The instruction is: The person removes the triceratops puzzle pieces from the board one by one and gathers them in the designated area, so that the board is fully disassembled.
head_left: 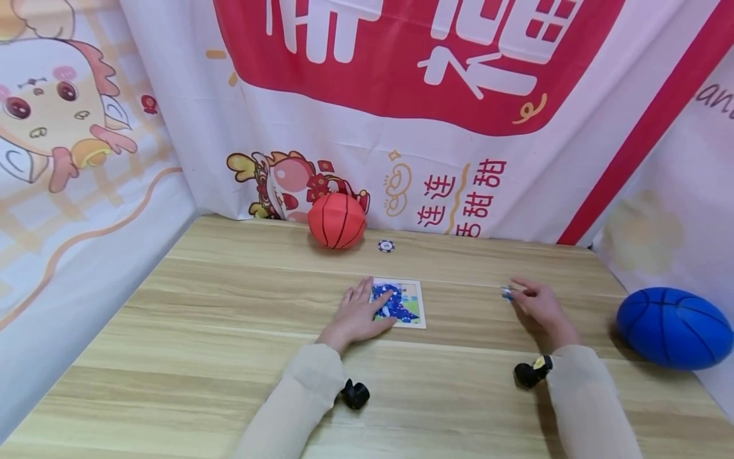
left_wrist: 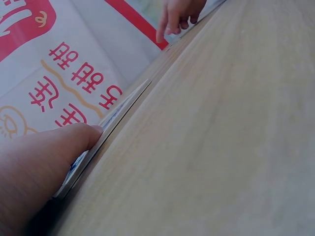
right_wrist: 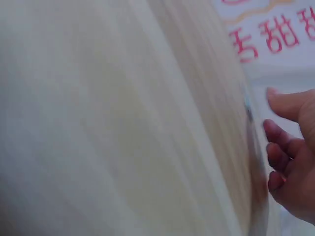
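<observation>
My left hand (head_left: pixel 357 317) lies over the left part of a small white-framed picture puzzle (head_left: pixel 423 312), fingers spread and thumb along its near edge. Blue, green and pale patches show on the puzzle where the hand leaves it uncovered. In the left wrist view, the thumb (left_wrist: pixel 81 137) rests on the frame's edge. Off to the right, my right hand (head_left: pixel 541 309) hovers low beside a small blue-and-white piece (head_left: pixel 507 293) on the table. The right wrist view has a gap between its thumb and loosely bent fingers, with the piece (right_wrist: pixel 248 105) just past their tips.
A red ball (head_left: pixel 336 220) marked like a basketball sits at the table's back edge, with a round chip (head_left: pixel 387 246) to its right. At the far right stands a blue ball (head_left: pixel 674 328). Printed cloth (head_left: pixel 344 127) hangs behind the wooden table (head_left: pixel 229 357).
</observation>
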A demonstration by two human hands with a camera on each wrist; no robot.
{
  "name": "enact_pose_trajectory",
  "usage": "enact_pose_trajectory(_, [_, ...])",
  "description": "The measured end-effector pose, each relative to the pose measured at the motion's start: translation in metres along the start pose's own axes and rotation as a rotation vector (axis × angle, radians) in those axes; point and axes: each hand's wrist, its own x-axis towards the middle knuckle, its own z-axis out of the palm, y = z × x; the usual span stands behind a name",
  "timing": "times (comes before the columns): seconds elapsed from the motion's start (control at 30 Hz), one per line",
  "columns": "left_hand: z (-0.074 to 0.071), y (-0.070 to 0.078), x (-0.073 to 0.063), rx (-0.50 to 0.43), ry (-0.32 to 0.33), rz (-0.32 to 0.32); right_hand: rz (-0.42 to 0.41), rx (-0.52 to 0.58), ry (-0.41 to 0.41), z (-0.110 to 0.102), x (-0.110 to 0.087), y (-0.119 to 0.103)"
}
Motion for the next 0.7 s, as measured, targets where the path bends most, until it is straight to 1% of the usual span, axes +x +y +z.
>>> enact_pose_trajectory(0.07, [0.001,0.000,0.000,0.000,0.006,0.001,0.029,0.101,0.016,0.007,-0.001,-0.014])
enact_pose_trajectory(0.13, [0.001,-0.001,0.000,0.002,0.014,0.002,0.054,0.255,0.017,0.019,-0.001,-0.030])
enact_pose_trajectory(0.2, [0.002,-0.002,0.001,0.006,0.020,0.003,0.048,0.392,0.028,0.035,0.002,-0.046])
enact_pose_trajectory(0.27, [0.003,-0.001,0.001,0.006,0.028,0.009,0.031,0.460,0.008,0.051,0.006,-0.062])
enact_pose_trajectory(0.3, [0.003,-0.001,0.001,0.002,0.030,0.009,0.025,0.473,-0.008,0.058,0.007,-0.071])
enact_pose_trajectory(0.33, [0.003,0.000,0.001,-0.008,0.032,0.010,0.019,0.476,-0.020,0.066,0.008,-0.079])
enact_pose_trajectory(0.4, [0.002,-0.001,0.001,-0.034,0.040,0.006,-0.038,0.389,-0.038,0.080,0.012,-0.095])
enact_pose_trajectory(0.43, [0.001,-0.001,0.001,-0.051,0.050,0.004,-0.055,0.363,-0.058,0.087,0.014,-0.102])
enact_pose_trajectory(0.5, [0.000,-0.001,0.000,-0.082,0.064,-0.008,-0.103,0.285,-0.083,0.100,0.017,-0.113])
enact_pose_trajectory(0.57, [0.000,-0.003,0.001,-0.091,0.079,-0.017,-0.134,0.224,-0.100,0.112,0.018,-0.121])
enact_pose_trajectory(0.7, [0.001,-0.006,0.002,-0.072,0.087,-0.021,-0.113,0.168,-0.116,0.130,0.017,-0.132])
